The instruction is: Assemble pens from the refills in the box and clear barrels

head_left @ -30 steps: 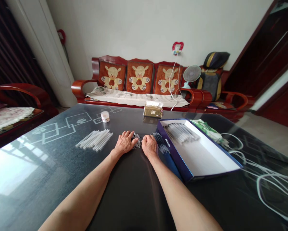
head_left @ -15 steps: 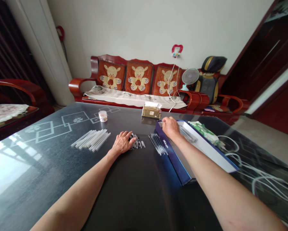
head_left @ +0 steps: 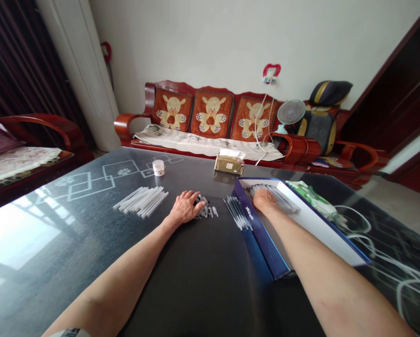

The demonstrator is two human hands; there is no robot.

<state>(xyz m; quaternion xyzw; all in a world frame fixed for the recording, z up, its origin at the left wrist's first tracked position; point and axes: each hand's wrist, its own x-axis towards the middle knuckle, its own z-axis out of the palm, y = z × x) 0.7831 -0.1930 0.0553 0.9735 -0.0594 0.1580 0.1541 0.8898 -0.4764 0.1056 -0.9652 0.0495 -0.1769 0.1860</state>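
My left hand (head_left: 185, 206) rests on the black tabletop, fingers stretched out over the edge of a pile of small white and black pen caps (head_left: 210, 210). Inside a blue box (head_left: 262, 238) with a white interior, my right hand (head_left: 265, 199) is curled down among a bundle of clear pen-like sticks (head_left: 283, 199). Its fingertips are hidden, so whatever they grip cannot be seen. Between the hands, against the box's left side, lie thin dark-tipped pen refills (head_left: 238, 213). White tubes, like pen barrels (head_left: 141, 202), lie side by side to the left.
A small round white jar (head_left: 158, 167) stands at the back left, and a tissue pack (head_left: 230, 162) at the back. Right of the box are a green and white plastic bag (head_left: 311, 199) and loose white cables (head_left: 388, 262). A wooden sofa (head_left: 210, 140) stands beyond the table.
My right hand has gone from above the box's far left corner down into the box, onto the sticks. The left hand stays by the caps. The view has turned slightly left.
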